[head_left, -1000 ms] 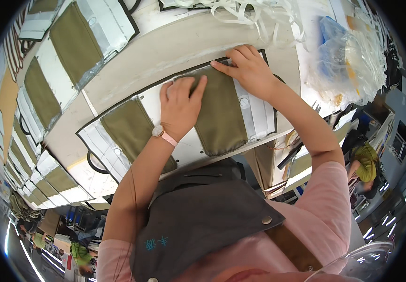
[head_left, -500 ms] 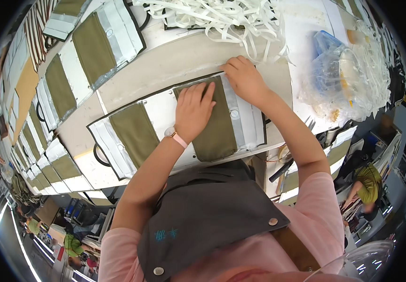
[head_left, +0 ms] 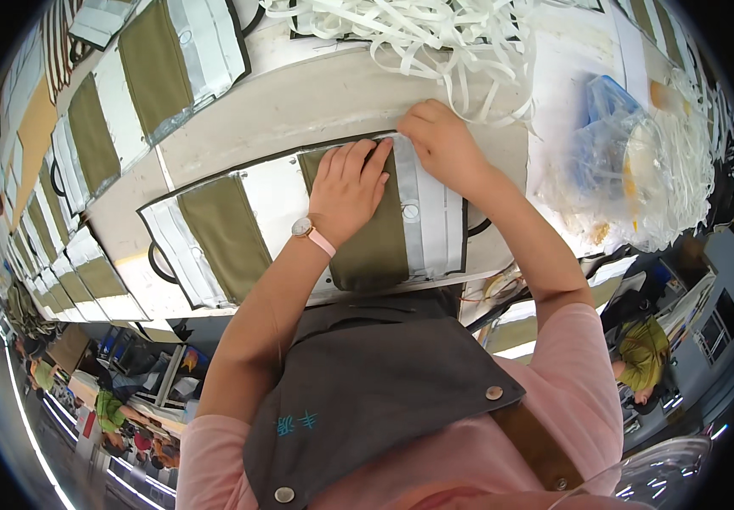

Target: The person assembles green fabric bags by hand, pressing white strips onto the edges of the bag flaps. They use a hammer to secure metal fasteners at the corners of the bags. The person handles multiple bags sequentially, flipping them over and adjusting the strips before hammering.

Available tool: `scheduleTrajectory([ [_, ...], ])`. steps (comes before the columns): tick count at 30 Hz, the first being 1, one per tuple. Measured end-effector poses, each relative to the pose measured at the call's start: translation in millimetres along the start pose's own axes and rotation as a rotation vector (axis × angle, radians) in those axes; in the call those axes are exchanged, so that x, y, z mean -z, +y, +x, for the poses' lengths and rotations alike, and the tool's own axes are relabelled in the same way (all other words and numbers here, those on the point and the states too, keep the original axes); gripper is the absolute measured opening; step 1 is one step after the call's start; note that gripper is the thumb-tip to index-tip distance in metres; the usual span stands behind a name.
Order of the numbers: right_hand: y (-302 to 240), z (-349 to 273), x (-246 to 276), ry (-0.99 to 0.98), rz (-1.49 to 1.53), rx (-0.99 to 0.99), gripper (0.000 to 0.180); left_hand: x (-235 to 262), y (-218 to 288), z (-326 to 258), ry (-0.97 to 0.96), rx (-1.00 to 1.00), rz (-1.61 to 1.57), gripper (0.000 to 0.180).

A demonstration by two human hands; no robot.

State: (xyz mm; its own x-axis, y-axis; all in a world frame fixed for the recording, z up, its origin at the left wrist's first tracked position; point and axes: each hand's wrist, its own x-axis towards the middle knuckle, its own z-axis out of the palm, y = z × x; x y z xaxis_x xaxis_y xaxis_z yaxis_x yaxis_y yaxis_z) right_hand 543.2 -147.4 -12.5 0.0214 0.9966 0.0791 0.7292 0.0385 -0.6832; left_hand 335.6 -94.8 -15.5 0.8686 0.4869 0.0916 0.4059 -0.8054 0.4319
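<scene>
A flat white panel point(head_left: 269, 191) with two olive-green fabric patches and a black edge lies on the pale workbench point(head_left: 316, 98) in front of me. My left hand point(head_left: 348, 189), with a watch on a pink strap, lies flat with fingers spread on the right olive patch point(head_left: 375, 251). My right hand point(head_left: 443, 144) presses with bent fingers on the panel's upper right corner, beside a shiny grey strip point(head_left: 409, 208). Neither hand grips anything. The left olive patch point(head_left: 226, 234) is uncovered.
A heap of white strips point(head_left: 418, 34) lies at the bench's far side. A clear plastic bag point(head_left: 630, 161) with more strips sits at the right. Several similar olive-and-white panels point(head_left: 141, 81) run in a row to the left. Other people stand lower left and right.
The view has shifted so the panel and both hands sit a little higher and further right in the frame. Both hands stay pressed on the right patch and corner.
</scene>
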Motion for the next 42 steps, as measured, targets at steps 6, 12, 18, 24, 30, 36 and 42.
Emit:
scheduleTrajectory([
  [6, 2.7, -0.1, 12.2, -0.074, -0.278, 0.314, 0.021, -1.0, 3.2, 7.0, 0.122, 0.090, -0.106, 0.055],
  [12, -0.4, -4.2, 18.2, -0.113, -0.406, 0.385, 0.025, -5.3, -6.1, 6.5, 0.087, -0.019, 0.025, 0.050],
  [18, -1.4, -9.2, 11.8, -0.058, -0.366, 0.310, 0.025, 5.8, 10.0, 12.5, 0.037, -0.030, 0.148, 0.048],
  [24, 10.9, -15.7, 5.8, -0.006, -0.077, 0.140, 0.026, 8.2, 9.7, 6.4, -0.030, -0.048, 0.124, 0.054],
  [30, 10.3, -12.0, 16.5, -0.098, -0.200, 0.300, 0.026, 5.7, 11.8, 7.8, -0.015, -0.028, 0.142, 0.053],
  [36, 6.4, -23.7, 22.4, -0.048, -0.379, 0.321, 0.026, -1.3, 13.0, 20.1, 0.090, -0.018, 0.106, 0.054],
  [42, 5.7, -41.6, 12.7, 0.123, -0.276, 0.030, 0.032, -3.7, 16.7, 21.4, 0.084, -0.024, 0.156, 0.050],
])
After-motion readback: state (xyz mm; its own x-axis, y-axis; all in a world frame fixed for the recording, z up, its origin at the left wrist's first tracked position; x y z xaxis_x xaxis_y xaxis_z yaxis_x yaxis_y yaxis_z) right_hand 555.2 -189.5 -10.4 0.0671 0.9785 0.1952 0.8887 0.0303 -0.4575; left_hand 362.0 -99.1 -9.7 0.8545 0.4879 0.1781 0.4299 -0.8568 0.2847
